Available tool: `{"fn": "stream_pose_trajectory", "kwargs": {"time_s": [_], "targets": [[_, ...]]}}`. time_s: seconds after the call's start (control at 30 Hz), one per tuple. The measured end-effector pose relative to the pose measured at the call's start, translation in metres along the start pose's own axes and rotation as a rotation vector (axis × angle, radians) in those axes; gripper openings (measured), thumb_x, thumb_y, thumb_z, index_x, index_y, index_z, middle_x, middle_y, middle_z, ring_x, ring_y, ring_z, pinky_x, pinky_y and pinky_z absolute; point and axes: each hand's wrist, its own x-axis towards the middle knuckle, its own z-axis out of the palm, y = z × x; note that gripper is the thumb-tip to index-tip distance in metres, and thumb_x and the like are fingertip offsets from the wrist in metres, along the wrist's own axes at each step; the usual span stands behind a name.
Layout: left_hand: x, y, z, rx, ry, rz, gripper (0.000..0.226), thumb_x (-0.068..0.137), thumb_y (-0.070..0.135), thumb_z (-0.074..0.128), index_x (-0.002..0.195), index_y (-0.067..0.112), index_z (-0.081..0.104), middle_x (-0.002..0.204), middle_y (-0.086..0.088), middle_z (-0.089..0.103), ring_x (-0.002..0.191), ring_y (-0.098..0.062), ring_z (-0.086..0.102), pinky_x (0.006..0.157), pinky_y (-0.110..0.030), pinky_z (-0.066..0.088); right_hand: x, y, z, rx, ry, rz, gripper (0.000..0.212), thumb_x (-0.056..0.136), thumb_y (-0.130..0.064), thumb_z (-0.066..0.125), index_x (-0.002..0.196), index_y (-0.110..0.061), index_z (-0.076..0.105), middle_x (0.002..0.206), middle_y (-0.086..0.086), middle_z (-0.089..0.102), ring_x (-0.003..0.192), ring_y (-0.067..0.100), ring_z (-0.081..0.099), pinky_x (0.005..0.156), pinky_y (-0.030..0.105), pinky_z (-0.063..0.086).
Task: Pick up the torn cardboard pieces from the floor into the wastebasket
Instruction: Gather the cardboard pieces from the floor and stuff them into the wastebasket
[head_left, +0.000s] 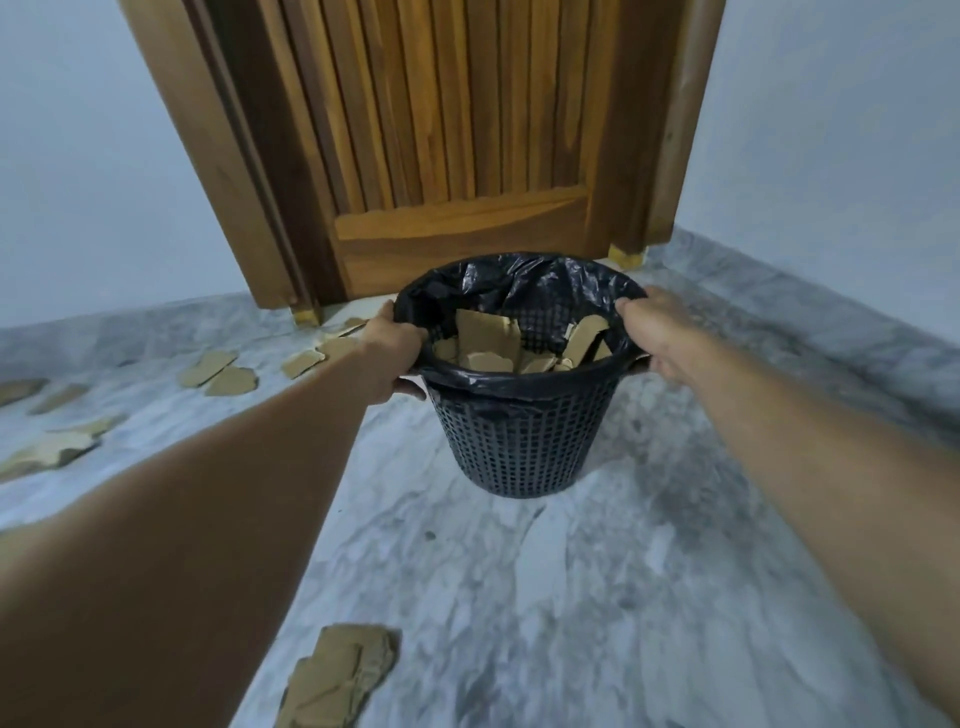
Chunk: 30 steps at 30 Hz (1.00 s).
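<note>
Head view: the left hand (387, 353) grips the basket (519, 441) by its left rim, fingers curled round the edge, and the right hand (654, 332) grips the right rim likewise. The basket (black mesh, lined with a black bag (498, 280)) sits in front of a wooden door (457, 156). Torn cardboard pieces (488, 338) stand inside it. More scraps (218, 371) lie scattered on the marble floor (571, 597) to the left, and a stack (337, 675) lies near the bottom edge.

single head-worn view, looking forward and down, close over floor (519, 597)
</note>
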Motion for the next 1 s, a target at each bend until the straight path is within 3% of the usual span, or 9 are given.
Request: {"fn": "stream_pose_trajectory", "kwargs": {"time_s": [0.1, 0.17, 0.33, 0.4, 0.53, 0.6, 0.73, 0.87, 1.0], "targets": [[-0.006, -0.001, -0.011, 0.036, -0.070, -0.042, 0.054, 0.105, 0.038, 0.051, 0.154, 0.034, 0.029, 0.142, -0.009, 0.054, 0.116, -0.035, 0.060, 0.087, -0.058, 0.058, -0.016, -0.013, 0.006, -0.299, 0.173, -0.078, 0.057, 0.103, -0.035, 0.044, 0.153, -0.012, 0.030, 0.149, 0.018, 0.043, 0.127, 0.041, 0.050, 0.102, 0.044, 0.044], [-0.014, -0.009, -0.021, 0.021, -0.067, -0.051, 0.066, 0.104, 0.051, 0.045, 0.161, 0.038, 0.013, 0.157, -0.008, 0.040, 0.125, -0.035, 0.053, 0.095, -0.055, 0.055, -0.040, -0.023, 0.017, -0.363, 0.276, -0.182, 0.059, 0.102, -0.038, 0.043, 0.154, -0.020, 0.026, 0.154, 0.018, 0.034, 0.138, 0.044, 0.038, 0.111, 0.053, 0.036], [-0.045, -0.077, -0.071, 0.109, 0.065, 0.019, 0.057, 0.106, 0.050, 0.036, 0.159, 0.029, 0.031, 0.160, -0.007, 0.038, 0.137, -0.037, 0.044, 0.103, -0.049, 0.048, -0.123, -0.020, 0.089, -0.575, 0.374, -0.606, 0.060, 0.101, -0.036, 0.046, 0.154, -0.019, 0.024, 0.163, 0.025, 0.015, 0.151, 0.041, 0.012, 0.121, 0.061, 0.013], [-0.069, -0.122, -0.098, 0.200, 0.154, 0.081, 0.053, 0.107, 0.046, 0.040, 0.155, 0.023, 0.041, 0.155, -0.009, 0.046, 0.140, -0.035, 0.045, 0.111, -0.041, 0.040, -0.152, -0.010, 0.128, -0.625, 0.283, -0.776, 0.061, 0.102, -0.034, 0.046, 0.156, -0.017, 0.023, 0.164, 0.026, 0.010, 0.152, 0.041, 0.006, 0.121, 0.061, 0.010], [-0.138, -0.221, -0.147, 0.473, 0.244, 0.112, 0.055, 0.104, 0.051, 0.044, 0.152, 0.026, 0.043, 0.138, -0.012, 0.064, 0.132, -0.031, 0.054, 0.100, -0.038, 0.045, -0.199, 0.027, 0.205, -0.636, -0.054, -0.854, 0.063, 0.104, -0.040, 0.042, 0.158, -0.022, 0.016, 0.168, 0.015, 0.004, 0.153, 0.034, 0.007, 0.118, 0.060, 0.022], [-0.176, -0.270, -0.169, 0.604, 0.200, 0.091, 0.072, 0.095, 0.069, 0.044, 0.156, 0.030, 0.036, 0.152, -0.009, 0.051, 0.149, -0.028, 0.033, 0.113, -0.046, 0.038, -0.223, 0.059, 0.238, -0.649, -0.263, -0.761, 0.066, 0.104, -0.049, 0.039, 0.160, -0.028, 0.010, 0.169, 0.010, -0.001, 0.154, 0.031, 0.005, 0.118, 0.060, 0.021], [-0.228, -0.346, -0.199, 0.998, 0.026, 0.019, 0.107, 0.074, 0.097, 0.023, 0.162, 0.038, 0.006, 0.171, -0.008, 0.004, 0.156, -0.031, -0.011, 0.122, -0.061, -0.005, -0.265, 0.137, 0.282, -0.852, -0.625, -0.580, 0.086, 0.087, -0.083, 0.030, 0.157, -0.047, -0.004, 0.168, 0.006, -0.014, 0.154, 0.033, -0.008, 0.120, 0.062, 0.007], [-0.244, -0.380, -0.221, 1.032, 0.273, -0.093, 0.120, 0.065, 0.106, 0.016, 0.162, 0.037, 0.000, 0.170, -0.009, -0.005, 0.152, -0.034, -0.026, 0.116, -0.067, -0.017, -0.298, 0.198, 0.319, -1.112, -0.642, -0.648, 0.103, 0.063, -0.104, 0.006, 0.151, -0.054, -0.017, 0.168, 0.009, -0.013, 0.152, 0.039, -0.012, 0.115, 0.065, -0.005], [-0.246, -0.395, -0.269, 1.079, 0.527, -0.087, 0.121, 0.064, 0.106, 0.023, 0.162, 0.037, 0.008, 0.170, -0.009, 0.001, 0.153, -0.036, -0.021, 0.113, -0.073, -0.014, -0.306, 0.195, 0.377, -1.108, -0.578, -0.813, 0.103, 0.064, -0.105, 0.009, 0.150, -0.055, -0.021, 0.169, 0.008, -0.005, 0.152, 0.041, -0.008, 0.112, 0.069, -0.007]]}}
